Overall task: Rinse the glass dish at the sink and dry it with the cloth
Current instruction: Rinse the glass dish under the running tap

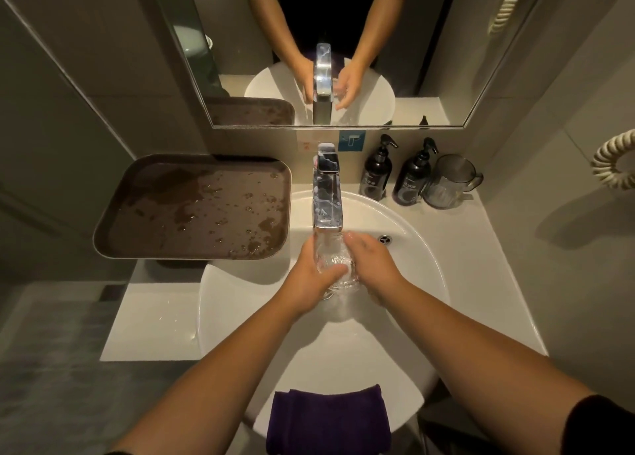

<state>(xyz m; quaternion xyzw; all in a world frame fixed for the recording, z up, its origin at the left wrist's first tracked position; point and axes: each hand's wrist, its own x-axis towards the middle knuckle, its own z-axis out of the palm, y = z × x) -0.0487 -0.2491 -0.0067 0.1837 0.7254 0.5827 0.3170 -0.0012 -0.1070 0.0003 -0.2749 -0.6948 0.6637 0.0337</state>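
Both bare forearms reach forward and converge under the tap (pixel 327 193). The left hand (pixel 314 277) cups the glass dish (pixel 331 265) from the left, thumb laid across its near side. The right hand (pixel 371 265) wraps it from the right, fingers (pixel 357 239) curled over the far rim just below the spout.

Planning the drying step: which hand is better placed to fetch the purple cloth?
Probably the left hand: the right hand wraps more of the glass dish and could keep its grip. The cloth lies centred on the near rim, so it's close.
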